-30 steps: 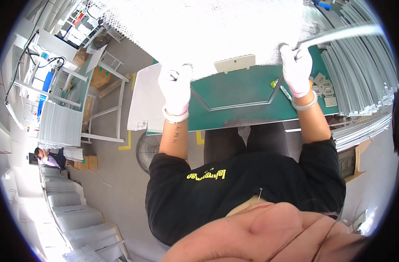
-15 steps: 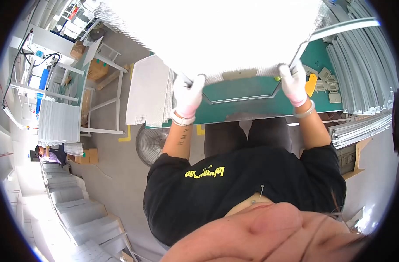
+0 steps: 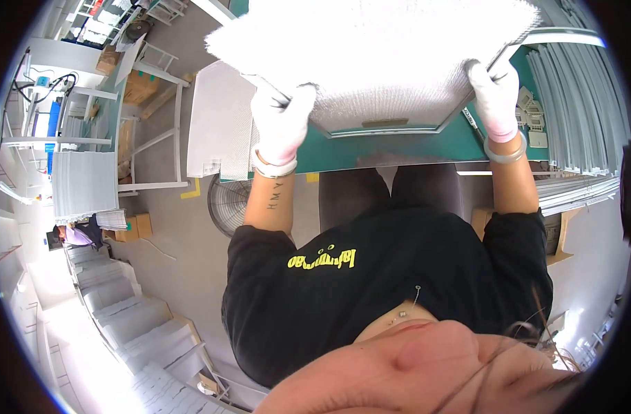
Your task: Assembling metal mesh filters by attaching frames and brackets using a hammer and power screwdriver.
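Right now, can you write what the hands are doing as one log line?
left hand: grips white mesh panel near edge | right hand: grips same panel | panel: lifted above green table

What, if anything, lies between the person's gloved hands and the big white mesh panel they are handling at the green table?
Nothing visible does. The left hand and right hand both already grip the near edge of the white mesh panel, held above the green table. Only the white gloves separate skin from panel.
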Demonstrator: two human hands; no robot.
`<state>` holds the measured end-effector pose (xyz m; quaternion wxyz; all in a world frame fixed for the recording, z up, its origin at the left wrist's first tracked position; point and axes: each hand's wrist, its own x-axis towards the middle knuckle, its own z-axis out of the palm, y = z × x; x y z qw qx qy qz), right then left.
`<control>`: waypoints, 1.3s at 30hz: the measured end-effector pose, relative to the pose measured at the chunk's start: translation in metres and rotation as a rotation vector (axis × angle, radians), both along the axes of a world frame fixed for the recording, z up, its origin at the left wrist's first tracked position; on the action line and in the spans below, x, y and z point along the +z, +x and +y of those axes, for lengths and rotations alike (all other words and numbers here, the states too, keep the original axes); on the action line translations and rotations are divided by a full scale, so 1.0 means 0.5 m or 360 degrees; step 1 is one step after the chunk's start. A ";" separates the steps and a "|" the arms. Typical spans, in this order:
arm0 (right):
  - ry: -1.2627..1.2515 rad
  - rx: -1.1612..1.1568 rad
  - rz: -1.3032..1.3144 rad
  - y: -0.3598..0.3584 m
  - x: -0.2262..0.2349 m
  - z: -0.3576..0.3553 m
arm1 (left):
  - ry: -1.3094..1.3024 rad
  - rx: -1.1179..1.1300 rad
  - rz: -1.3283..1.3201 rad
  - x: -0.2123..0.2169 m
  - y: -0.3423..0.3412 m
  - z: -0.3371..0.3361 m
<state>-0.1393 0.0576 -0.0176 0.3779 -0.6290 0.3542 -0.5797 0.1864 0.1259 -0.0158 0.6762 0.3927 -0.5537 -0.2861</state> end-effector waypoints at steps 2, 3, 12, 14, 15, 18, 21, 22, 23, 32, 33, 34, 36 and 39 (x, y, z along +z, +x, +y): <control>0.0203 0.0013 -0.0007 0.004 -0.048 0.014 | 0.0061 0.0040 -0.0152 -0.040 -0.012 0.004; 0.0197 0.0142 -0.0298 0.011 -0.084 0.012 | 0.0063 0.0001 0.0068 -0.082 -0.013 -0.001; 0.0402 0.0451 0.0063 -0.016 -0.094 0.021 | 0.0587 -0.0580 -0.0108 -0.114 0.038 0.004; 0.0136 0.0312 -0.0089 -0.018 -0.054 0.030 | 0.0445 -0.0630 -0.0346 -0.086 0.071 0.002; 0.0005 0.0191 -0.0187 -0.018 -0.024 0.018 | 0.0277 -0.0580 -0.0183 -0.053 0.081 0.004; -0.0184 0.0047 0.0076 -0.094 0.040 -0.015 | 0.0022 -0.0315 0.0309 0.024 0.097 0.041; -0.0230 0.0143 -0.0059 -0.014 0.102 0.023 | -0.0218 -0.0044 0.0022 0.059 0.058 0.027; -0.0225 0.0151 -0.0057 -0.009 0.090 0.023 | -0.0472 -0.0132 -0.0274 0.067 0.025 0.034; -0.0445 0.0213 -0.0073 -0.006 0.074 0.022 | -0.0405 -0.0095 -0.0065 0.070 -0.008 0.056; -0.0967 0.0913 -0.0277 -0.041 0.019 0.142 | -0.0282 -0.2336 -0.0366 -0.094 -0.027 0.014; -0.1015 0.1251 -0.0208 -0.042 0.040 0.120 | 0.0150 -0.2081 -0.0612 -0.135 -0.023 0.005; -0.1070 0.1605 -0.0172 -0.040 0.061 0.095 | 0.0379 -0.1659 -0.1112 -0.147 -0.033 -0.002; -0.1075 0.1564 -0.0188 -0.038 0.061 0.098 | 0.0590 -0.1378 -0.1525 -0.158 -0.046 -0.011; -0.1108 0.1473 -0.0183 -0.032 0.061 0.099 | 0.0545 -0.1344 -0.1656 -0.160 -0.044 -0.022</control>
